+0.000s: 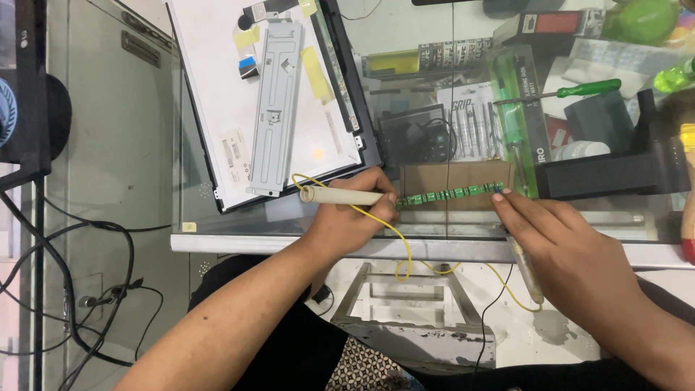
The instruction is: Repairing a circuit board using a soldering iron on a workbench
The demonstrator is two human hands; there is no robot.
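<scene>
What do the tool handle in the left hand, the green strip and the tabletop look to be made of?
Tool handle, held in the left hand: matte cream, probably plastic.
Green strip, pinched at its end by the right hand: looks like a printed circuit board with small soldered parts.
Tabletop: clear glass; cables show through it.

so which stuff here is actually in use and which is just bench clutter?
In use: left hand gripping beige soldering iron with yellow cord; right hand steadying narrow green circuit strip.

Lying about: opened display panel, green-handled screwdriver, screwdriver set.
</scene>
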